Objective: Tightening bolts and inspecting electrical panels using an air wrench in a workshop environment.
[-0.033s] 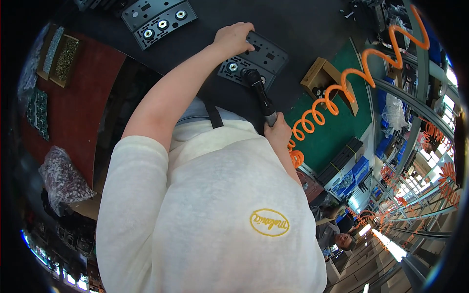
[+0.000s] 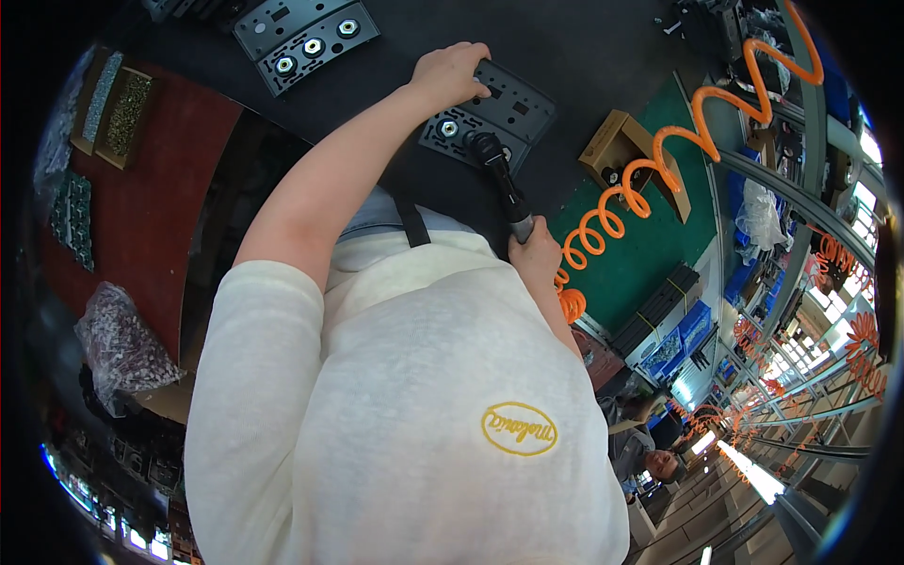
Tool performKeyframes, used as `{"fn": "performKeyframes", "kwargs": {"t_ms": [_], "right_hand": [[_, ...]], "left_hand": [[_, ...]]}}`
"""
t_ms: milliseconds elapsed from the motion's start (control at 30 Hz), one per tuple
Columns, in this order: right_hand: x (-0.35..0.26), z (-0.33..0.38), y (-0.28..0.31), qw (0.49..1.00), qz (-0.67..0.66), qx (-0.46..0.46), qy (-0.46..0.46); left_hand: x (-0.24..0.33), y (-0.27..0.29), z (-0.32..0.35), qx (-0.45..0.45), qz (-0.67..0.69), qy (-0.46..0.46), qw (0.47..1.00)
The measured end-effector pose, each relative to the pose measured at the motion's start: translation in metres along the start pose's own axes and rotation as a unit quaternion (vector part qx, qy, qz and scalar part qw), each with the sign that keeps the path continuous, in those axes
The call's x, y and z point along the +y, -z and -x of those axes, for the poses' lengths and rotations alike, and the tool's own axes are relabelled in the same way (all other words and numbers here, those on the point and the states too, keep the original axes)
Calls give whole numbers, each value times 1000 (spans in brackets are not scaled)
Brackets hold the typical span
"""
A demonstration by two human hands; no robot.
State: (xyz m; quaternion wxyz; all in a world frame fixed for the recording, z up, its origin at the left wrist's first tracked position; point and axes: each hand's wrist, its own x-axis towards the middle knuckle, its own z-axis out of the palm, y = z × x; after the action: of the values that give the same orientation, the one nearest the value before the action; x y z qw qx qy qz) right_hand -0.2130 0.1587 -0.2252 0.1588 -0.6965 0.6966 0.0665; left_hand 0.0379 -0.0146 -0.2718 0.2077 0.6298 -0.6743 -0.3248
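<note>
My left hand (image 2: 452, 75) curls its fingers and thumb over the upper left edge of a dark grey metal panel (image 2: 518, 94) on the black work surface, gripping it. In my right hand (image 2: 537, 250) is the grey rear end of a black air ratchet wrench (image 2: 508, 193). Its angled head rests on or just above the panel's near half, hiding what lies under it. To the left of that head a round black fitting with a shiny nut (image 2: 449, 128) shows. Another fitting (image 2: 507, 153) is partly hidden at the head's right.
A similar panel (image 2: 311, 42) with three nutted fittings lies at the upper left. An orange coiled hose (image 2: 612, 221) stretches along the right, past an open cardboard box (image 2: 617, 141) on a green surface. Farther left are small-parts boxes (image 2: 125, 118). A person (image 2: 650, 461) appears lower right.
The orange coiled hose has shifted slightly. Both hands, the ratchet wrench and the panel stay in place.
</note>
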Motion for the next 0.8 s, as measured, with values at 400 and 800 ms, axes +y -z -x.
{"fn": "performKeyframes", "kwargs": {"t_ms": [400, 800], "right_hand": [[-22, 0, -4, 997, -75, -9, 18], [-28, -9, -1, 999, 1, -40, 36]], "left_hand": [[-5, 4, 2, -27, -9, 26, 999], [-6, 3, 3, -11, -3, 21, 1000]]}}
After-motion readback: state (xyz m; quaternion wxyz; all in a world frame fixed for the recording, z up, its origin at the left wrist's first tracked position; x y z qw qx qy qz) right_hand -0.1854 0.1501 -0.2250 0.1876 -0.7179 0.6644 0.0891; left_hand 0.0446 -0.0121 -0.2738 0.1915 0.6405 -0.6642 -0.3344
